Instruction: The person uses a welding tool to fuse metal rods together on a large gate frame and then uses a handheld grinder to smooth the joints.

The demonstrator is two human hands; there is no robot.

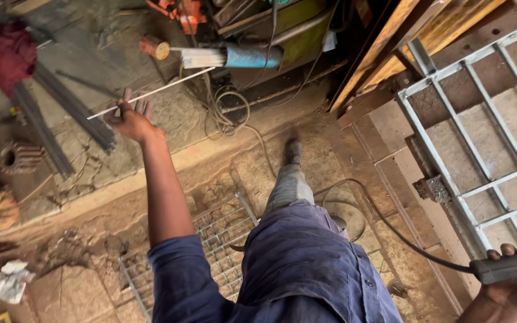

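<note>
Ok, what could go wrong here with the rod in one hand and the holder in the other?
1. The left hand grips the thin rod only near one end, so the long free end could swing into the clutter around it.
2. The black cable from the holder in the right hand loops across the floor by the leg; it might snag a foot.
3. The wire grid underfoot looks like a trip hazard.

Right hand [510, 293] cut off at the frame's bottom edge, metal grille [480, 143] cropped at right, boot [292, 151] blurred
</note>
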